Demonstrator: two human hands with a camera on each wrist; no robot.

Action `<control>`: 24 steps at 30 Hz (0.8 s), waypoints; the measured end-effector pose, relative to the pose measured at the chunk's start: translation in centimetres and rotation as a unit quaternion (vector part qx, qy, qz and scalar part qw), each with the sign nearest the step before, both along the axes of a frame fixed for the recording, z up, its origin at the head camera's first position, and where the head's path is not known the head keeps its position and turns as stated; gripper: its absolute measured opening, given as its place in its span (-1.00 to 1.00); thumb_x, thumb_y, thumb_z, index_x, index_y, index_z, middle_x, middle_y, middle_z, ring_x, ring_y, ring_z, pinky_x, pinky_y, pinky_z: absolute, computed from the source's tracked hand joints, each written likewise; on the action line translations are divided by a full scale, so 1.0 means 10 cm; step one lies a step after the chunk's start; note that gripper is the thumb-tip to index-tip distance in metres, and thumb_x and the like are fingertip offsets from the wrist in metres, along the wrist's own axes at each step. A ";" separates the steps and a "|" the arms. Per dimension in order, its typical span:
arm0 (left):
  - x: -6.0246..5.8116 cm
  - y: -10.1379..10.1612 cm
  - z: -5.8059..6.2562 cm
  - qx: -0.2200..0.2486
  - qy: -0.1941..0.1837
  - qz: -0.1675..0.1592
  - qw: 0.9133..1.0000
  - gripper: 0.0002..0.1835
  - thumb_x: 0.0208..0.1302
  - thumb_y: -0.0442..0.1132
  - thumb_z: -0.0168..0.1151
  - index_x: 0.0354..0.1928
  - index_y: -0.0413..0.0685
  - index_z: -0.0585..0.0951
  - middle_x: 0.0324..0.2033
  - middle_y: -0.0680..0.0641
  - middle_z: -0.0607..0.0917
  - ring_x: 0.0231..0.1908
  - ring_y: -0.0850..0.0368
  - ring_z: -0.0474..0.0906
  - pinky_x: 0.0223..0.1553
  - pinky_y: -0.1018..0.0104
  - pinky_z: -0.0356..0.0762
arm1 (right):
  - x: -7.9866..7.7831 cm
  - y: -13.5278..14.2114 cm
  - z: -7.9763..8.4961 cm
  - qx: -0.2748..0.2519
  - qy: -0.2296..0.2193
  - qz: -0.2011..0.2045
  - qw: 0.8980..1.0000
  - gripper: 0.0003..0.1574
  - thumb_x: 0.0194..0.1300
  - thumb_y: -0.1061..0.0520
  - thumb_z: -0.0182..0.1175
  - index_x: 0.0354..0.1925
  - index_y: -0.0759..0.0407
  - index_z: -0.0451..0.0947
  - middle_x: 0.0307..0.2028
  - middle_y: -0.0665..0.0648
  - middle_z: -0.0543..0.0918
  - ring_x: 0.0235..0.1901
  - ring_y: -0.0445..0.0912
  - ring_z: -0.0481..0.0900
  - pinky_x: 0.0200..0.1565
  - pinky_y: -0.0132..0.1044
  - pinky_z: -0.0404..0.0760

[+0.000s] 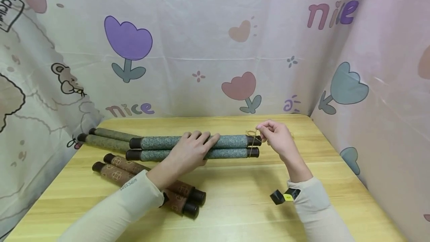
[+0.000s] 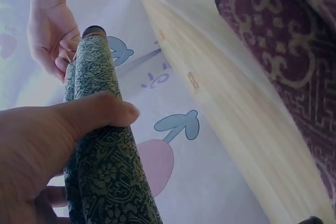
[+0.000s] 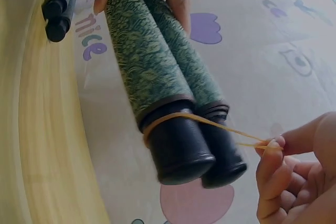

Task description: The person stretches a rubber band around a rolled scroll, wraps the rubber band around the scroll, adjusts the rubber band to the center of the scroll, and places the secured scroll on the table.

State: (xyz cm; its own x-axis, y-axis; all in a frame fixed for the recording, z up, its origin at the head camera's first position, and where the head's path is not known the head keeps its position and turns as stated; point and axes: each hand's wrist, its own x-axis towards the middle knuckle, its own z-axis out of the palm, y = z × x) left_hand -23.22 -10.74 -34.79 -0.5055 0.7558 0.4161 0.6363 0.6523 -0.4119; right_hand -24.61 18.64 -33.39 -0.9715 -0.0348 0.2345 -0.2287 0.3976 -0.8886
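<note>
A scroll (image 1: 231,142) in teal-green patterned cloth, rolled up as two rolls side by side with dark end knobs, is held across the middle by my left hand (image 1: 188,152). In the left wrist view, my thumb lies over the scroll (image 2: 105,166). At the right end, my right hand (image 1: 279,139) pinches a thin yellow rubber band (image 3: 178,116) between thumb and fingertips. The band loops around a dark knob (image 3: 181,150) and stretches out to those fingers; in the right wrist view its far strand is partly hidden.
A brown patterned scroll (image 1: 115,174) lies at the front left, partly under my left forearm. Behind it rests an olive-green scroll (image 1: 111,143). Loose rubber bands (image 2: 193,82) lie on the wooden table (image 1: 235,204). A printed curtain (image 1: 188,18) surrounds the table's back and sides.
</note>
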 end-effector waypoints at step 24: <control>0.03 -0.06 0.01 0.072 0.087 -0.019 0.993 -0.03 -0.08 0.04 0.57 0.39 -0.11 0.37 0.04 -0.19 0.58 -0.06 -0.13 0.57 -0.08 0.02 0.58 | 0.01 0.05 0.06 -0.301 -0.093 0.056 0.947 -0.65 0.45 0.31 -0.01 -0.45 0.12 0.58 -0.61 -0.03 0.45 -0.65 -0.27 0.30 -0.60 -0.53 0.31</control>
State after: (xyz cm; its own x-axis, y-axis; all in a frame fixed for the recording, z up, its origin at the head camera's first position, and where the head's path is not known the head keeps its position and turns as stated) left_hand -22.94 -11.38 -34.71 -0.3890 0.6999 0.5991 0.5891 0.6889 -0.4224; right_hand -24.55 19.13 -32.80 -0.9961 -0.0545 0.0695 -0.0565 -0.2123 -0.9756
